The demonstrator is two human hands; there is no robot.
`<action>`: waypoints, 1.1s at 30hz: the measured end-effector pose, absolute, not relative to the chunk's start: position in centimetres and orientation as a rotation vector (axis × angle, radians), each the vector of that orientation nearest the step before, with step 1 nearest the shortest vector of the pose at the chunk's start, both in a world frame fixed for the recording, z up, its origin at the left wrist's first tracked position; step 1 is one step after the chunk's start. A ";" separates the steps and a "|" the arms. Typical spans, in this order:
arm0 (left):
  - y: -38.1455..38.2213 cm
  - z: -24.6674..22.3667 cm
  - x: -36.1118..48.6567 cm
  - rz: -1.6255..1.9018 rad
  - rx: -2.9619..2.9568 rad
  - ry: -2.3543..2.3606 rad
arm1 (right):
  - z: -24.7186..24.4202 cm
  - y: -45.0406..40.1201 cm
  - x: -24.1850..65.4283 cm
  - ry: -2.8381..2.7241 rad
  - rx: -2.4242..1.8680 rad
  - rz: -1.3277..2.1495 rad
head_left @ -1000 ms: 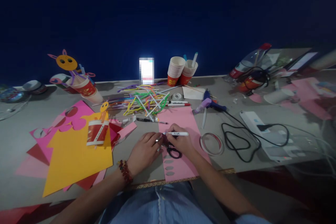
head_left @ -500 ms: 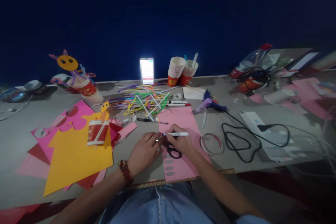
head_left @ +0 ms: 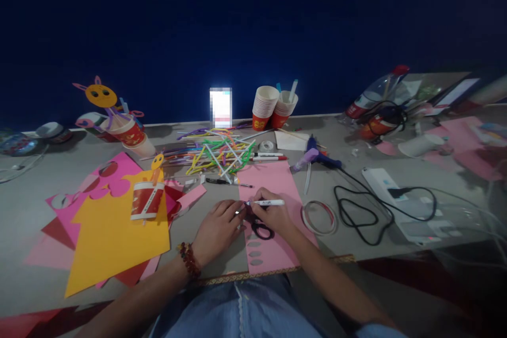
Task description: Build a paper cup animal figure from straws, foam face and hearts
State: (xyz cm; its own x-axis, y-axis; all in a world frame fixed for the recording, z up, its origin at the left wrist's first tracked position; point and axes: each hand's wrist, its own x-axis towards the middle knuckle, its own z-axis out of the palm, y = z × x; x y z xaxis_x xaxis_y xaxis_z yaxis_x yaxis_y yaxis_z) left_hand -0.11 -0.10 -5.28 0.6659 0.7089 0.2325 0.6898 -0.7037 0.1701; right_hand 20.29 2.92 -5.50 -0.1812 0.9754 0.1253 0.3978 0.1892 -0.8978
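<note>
My right hand (head_left: 273, 213) is closed around a white acrylic marker (head_left: 271, 203), held nearly level with its tip pointing left. The tip meets the fingertips of my left hand (head_left: 221, 223), whose fingers are bent together and pressed down. Whatever they pinch is mostly covered; a small white bit shows by them. Under my right hand lies a pink paper sheet (head_left: 273, 179) with several oval holes along its lower left edge. Black-handled scissors (head_left: 262, 231) rest on it, their blades partly hidden by my hands.
Colourful pipe cleaners (head_left: 217, 153) lie beyond my hands. Left are yellow paper (head_left: 114, 248) and a decorated paper cup (head_left: 147, 200). Stacked cups (head_left: 261, 116) stand at the back. Right are a tape roll (head_left: 319, 217), a glue gun (head_left: 322, 157) and a power strip (head_left: 390, 206) with cables.
Both hands stay almost in place, with the marker still at the left fingertips. The view has shifted very slightly.
</note>
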 end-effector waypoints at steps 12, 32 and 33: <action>0.0 -4.6 0.0 0.437 2.804 1.158 | -5.6 2.9 20.4 -1.696 -1.301 0.951; -0.1 -4.8 -0.1 0.412 2.797 1.167 | -5.1 2.8 20.3 -1.606 -1.345 0.919; -0.1 -4.9 -0.1 0.408 2.798 1.169 | -5.1 2.8 20.3 -1.602 -1.348 0.919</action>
